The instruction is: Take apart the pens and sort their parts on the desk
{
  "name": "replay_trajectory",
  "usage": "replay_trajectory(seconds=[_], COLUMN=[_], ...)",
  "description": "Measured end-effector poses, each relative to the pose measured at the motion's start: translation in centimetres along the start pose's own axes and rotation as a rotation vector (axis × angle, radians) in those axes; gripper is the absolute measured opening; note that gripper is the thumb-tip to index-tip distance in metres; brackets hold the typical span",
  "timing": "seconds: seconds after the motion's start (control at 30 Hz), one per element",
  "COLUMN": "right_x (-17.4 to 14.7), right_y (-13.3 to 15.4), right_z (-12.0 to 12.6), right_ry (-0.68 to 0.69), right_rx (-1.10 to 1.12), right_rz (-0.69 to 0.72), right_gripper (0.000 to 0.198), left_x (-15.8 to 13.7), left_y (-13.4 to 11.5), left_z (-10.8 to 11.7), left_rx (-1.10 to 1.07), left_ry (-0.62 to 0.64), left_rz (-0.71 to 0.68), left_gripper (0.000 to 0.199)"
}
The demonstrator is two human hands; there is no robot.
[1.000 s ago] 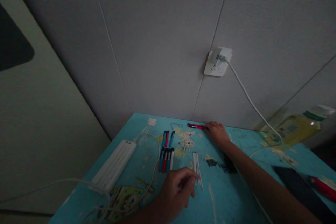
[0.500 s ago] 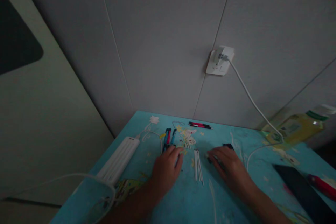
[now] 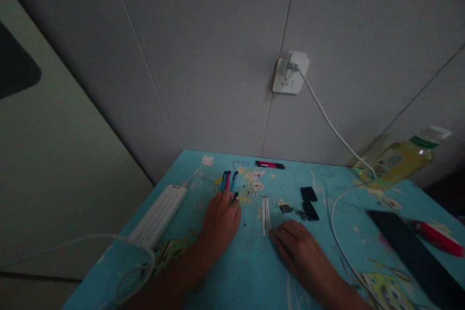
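Note:
My left hand (image 3: 221,215) rests with curled fingers over the near ends of several blue, red and dark pen barrels (image 3: 227,181); what lies under the fingertips is hidden. A bundle of thin white pen refills (image 3: 265,213) lies side by side on the table between my hands. At the near end of that bundle, my right hand (image 3: 296,242) has its thumb and fingertips pinched together on a refill. Beyond it are several short black pieces (image 3: 308,194) and a cluster of small dark parts (image 3: 286,208), too small to name.
Two red-and-black pens (image 3: 271,164) lie near the wall. To the left is a white power strip (image 3: 160,213) with cables. A bottle of yellow liquid (image 3: 403,160), a black flat strip (image 3: 403,242) and a red-handled tool (image 3: 438,237) are on the right. A charging cable (image 3: 325,114) hangs from the wall socket (image 3: 290,75).
My right hand has moved from beside the black pieces, which now show, toward me to the refills' near ends. My left hand stays by the pen barrels. The view has shifted to the right.

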State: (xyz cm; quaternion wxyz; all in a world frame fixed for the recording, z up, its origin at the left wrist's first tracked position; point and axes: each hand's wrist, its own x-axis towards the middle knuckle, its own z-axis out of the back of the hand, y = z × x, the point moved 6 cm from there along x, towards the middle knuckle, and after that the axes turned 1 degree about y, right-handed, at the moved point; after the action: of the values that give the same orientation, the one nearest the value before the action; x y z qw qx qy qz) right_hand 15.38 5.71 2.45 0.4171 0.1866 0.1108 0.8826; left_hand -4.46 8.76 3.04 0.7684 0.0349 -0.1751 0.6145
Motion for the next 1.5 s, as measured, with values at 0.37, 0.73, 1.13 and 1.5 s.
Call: replay_trajectory(seconds=[0.37, 0.73, 1.13, 1.5], right_x=[0.3, 0.5, 0.4, 1.3], right_y=[-0.3, -0.4, -0.5, -1.2], right_z=[-0.1, 0.2, 0.3, 1.2], right_ry=[0.014, 0.003, 0.014, -0.049], right_rx=[0.002, -0.051, -0.054, -0.014], right_rz=[-0.038, -0.041, -0.046, -0.06], right_gripper=[0.018, 0.015, 0.016, 0.019], left_x=[-0.4, -0.3, -0.4, -0.3], left_y=[-0.6, -0.5, -0.2, -0.7], left_z=[-0.4, -0.5, -1.4, 0.0], left_rx=[-0.039, -0.122, -0.128, -0.468], left_ry=[0.022, 0.037, 0.126, -0.054], left_rz=[-0.03, 0.008, 0.023, -0.023], left_gripper=[0.017, 0.014, 0.023, 0.023])
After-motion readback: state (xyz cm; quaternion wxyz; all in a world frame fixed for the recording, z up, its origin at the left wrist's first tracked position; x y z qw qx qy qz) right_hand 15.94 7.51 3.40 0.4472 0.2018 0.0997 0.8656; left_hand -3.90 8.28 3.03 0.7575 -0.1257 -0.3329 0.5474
